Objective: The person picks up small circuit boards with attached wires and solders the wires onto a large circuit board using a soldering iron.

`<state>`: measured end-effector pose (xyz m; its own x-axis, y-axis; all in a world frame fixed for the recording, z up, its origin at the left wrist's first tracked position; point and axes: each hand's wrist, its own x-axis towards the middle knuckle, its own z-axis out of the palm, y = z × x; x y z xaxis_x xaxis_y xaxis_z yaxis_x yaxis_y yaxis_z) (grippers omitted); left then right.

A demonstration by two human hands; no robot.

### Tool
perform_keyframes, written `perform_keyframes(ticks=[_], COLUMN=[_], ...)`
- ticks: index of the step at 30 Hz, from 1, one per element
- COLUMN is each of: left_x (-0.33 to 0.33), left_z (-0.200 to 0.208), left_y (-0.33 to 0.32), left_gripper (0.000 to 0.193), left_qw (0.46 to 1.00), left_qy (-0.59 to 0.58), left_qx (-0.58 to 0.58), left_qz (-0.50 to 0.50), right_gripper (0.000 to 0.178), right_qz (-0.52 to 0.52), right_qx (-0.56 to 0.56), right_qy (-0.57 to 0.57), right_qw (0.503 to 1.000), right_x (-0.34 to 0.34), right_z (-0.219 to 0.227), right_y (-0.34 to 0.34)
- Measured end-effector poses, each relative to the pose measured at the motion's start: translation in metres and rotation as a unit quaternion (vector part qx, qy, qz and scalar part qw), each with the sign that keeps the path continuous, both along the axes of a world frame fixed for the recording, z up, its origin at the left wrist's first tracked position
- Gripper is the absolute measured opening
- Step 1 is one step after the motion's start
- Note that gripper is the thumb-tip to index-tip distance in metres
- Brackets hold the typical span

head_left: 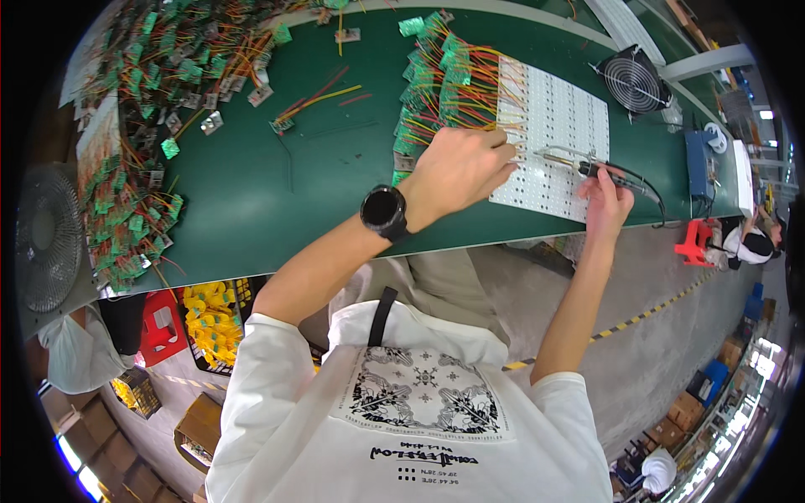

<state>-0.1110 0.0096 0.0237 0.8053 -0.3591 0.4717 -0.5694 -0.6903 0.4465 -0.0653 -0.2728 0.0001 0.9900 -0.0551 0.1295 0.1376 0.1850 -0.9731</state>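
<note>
While the green circuit boards [454, 65] lie left of the white board [555, 105], wires reaching its edge, our left hand [459, 168] curls there; whether its grip pinches anything, we cannot tell. Over the board's right part, our right hand [607, 204] has its grip closed around the soldering tool [619, 177]; we'd likely best steady each wire and touch the tip briefly.

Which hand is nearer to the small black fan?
Right. The right hand is below the fan in the picture; the left hand is farther off, down and to the left.
</note>
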Motion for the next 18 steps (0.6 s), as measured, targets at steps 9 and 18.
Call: perform_keyframes(ticks=[9,18], left_x=[-0.048,-0.053], left_z=[0.040,0.000], left_y=[0.105,0.207], left_gripper=[0.019,0.024], left_qw=[0.969,0.939], left_qy=[-0.034,0.046], left_qx=[-0.005,-0.085], left_qz=[0.244,0.331], right_gripper=[0.022,0.022], right_qz=[-0.021,-0.018], right_qx=[-0.019,-0.004], right_qy=[0.013,0.013], right_qw=[1.000,1.000], right_x=[-0.004,-0.003], right_z=[-0.005,0.000], right_y=[-0.013,-0.007])
